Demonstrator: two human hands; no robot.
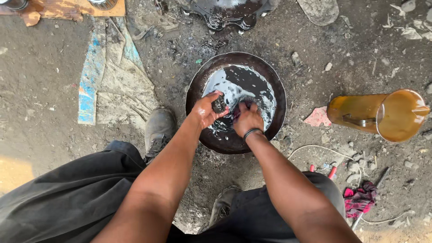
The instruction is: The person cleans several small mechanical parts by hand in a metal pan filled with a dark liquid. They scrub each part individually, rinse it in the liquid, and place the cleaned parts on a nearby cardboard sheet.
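Both forearms extend forward and down from a squatting position, converging over a round dark metal pan point(198, 90) set on the dirt ground between the person's shoes. The pan contains black oily liquid with a pale sheen.

The left hand point(208, 110) is wet, wrist bent inward, fingers curled closed around a small dark part point(219, 104) at the liquid's surface. The right hand point(246, 119), wearing a black wristband point(252, 132), is knuckles-up with fingers bent down into the liquid just beside that part; whether it grips anything cannot be told.

An amber plastic jug point(380, 114) lies on its side to the right, well apart.
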